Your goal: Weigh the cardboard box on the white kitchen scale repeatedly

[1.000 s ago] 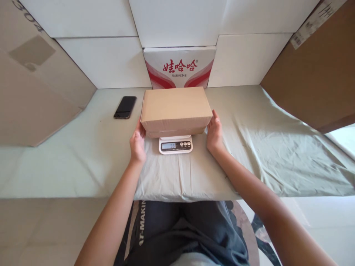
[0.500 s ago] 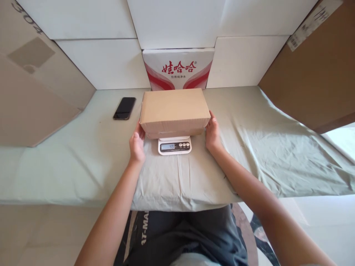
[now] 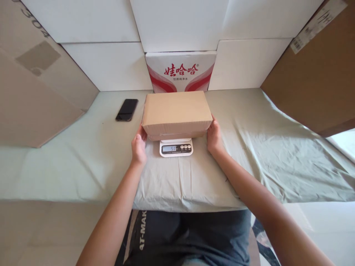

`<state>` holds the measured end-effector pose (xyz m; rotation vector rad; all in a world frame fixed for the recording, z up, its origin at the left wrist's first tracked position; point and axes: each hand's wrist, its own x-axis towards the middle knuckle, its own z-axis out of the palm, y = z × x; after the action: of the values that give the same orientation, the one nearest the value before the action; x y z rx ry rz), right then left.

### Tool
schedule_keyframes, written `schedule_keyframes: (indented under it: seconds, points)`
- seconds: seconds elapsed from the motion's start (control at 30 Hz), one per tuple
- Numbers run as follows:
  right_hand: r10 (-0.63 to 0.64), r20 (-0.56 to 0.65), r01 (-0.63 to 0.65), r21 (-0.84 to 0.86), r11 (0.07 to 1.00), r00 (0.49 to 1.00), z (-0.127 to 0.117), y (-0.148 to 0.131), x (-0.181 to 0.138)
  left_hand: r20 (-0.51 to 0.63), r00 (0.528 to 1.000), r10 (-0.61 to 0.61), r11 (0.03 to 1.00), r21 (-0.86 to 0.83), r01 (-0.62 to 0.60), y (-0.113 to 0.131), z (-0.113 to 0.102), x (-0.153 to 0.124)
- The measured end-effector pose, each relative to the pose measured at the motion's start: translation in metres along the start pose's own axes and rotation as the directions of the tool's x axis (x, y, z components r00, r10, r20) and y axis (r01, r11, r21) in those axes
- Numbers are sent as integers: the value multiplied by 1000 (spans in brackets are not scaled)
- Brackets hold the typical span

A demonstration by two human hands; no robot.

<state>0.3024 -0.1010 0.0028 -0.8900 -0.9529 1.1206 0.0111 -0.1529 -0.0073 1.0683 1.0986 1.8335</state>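
Cardboard box (image 3: 177, 109) sits over the white scale (image 3: 176, 153) on the cloth-covered desk (image 3: 177, 188), before the far red-and-white carton (image 3: 181, 74). My left hand (image 3: 139, 147) curves along the box's left end and my right hand (image 3: 215, 138) along its right end, with fingers partly hidden, so I cannot tell how firmly they press. The display (image 3: 169, 148) appears to show 51, up from 49 half a second ago and down from 55 before that. I take the reading as unsettled, perhaps because my hands bear some of the weight. A phone (image 3: 127, 109) lies to the left, apart from my hands.
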Motion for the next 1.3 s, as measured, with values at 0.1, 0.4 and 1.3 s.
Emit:
schedule_keyframes:
  seconds: [0.1,0.4,1.3]
  points:
    - [24,-20,-23,22,999,1000,1,-2,-1,-12,1000,-17,1000,-26,16,-1,-1,1]
    - [24,-23,-24,29,999,999,-1,1,1,-17,1000,4,1000,-27,-4,-5,-3,2]
    - [29,9,-29,6,1000,1000,-1,5,4,11,1000,-2,1000,0,2,2,-1,1]
